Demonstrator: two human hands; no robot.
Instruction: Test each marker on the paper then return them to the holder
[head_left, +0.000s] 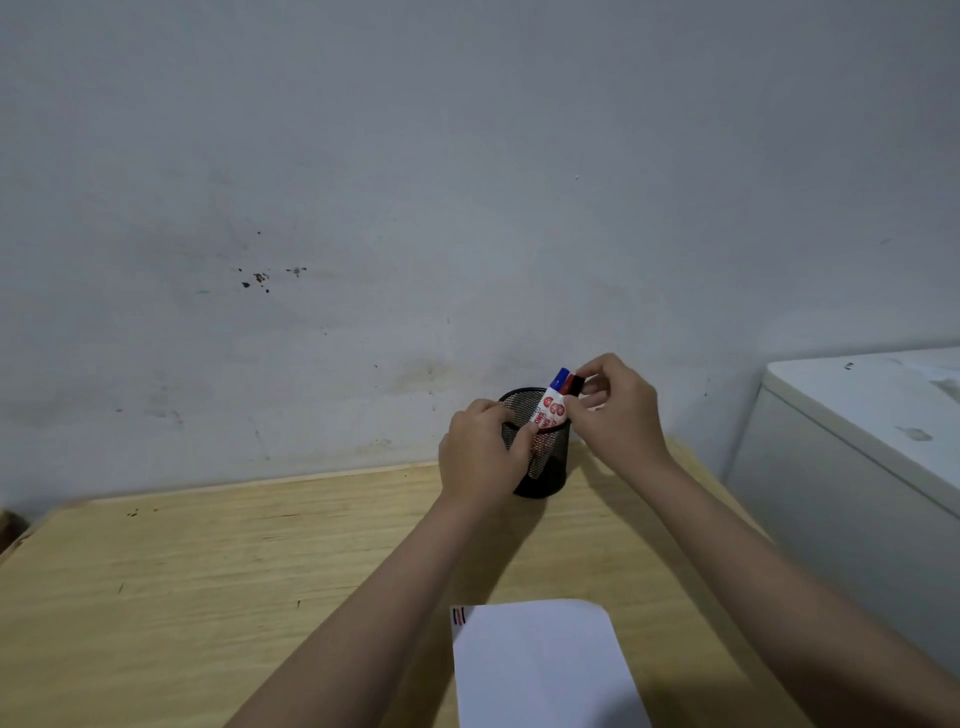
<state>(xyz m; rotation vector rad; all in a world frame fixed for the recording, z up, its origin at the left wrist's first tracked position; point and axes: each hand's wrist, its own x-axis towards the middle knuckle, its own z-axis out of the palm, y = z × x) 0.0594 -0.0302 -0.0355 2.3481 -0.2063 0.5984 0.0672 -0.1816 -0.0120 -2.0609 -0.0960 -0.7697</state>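
A black mesh holder (548, 467) stands at the far edge of the wooden table (208, 571). Markers lean out of it: a white one with a blue cap (555, 397) and, beside it, one with a black cap (575, 384). My left hand (480, 457) wraps around the holder's left side and rim. My right hand (615, 410) pinches the black-capped marker at its top, just right of the holder. A white sheet of paper (540, 670) lies near me, with short red and dark test strokes (459, 616) at its top left corner.
A stained grey wall (415, 208) rises right behind the table. A white cabinet (857, 467) stands close on the right, its top higher than the table. The table's left corner is at the far left.
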